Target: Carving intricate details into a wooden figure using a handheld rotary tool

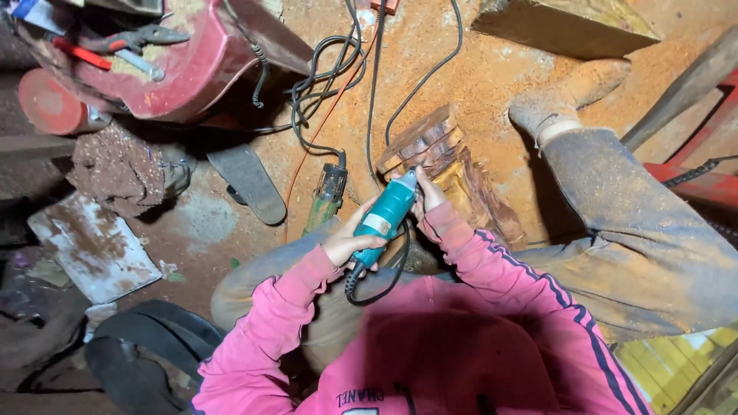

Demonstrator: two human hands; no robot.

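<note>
Both hands were on the teal handheld rotary grinder — left hand wrapped round its body, right hand pinching near the tip against the reddish carved wood block on the sawdust-covered floor. Carving seemed underway; next pass would need steady pressure, I judged.

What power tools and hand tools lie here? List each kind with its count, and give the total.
Teal power tool, held in left hand, right hand at its tip: 1
Green power tool on the floor: 1
Pliers: 1
Red-handled screwdriver: 1
Total: 4
</note>
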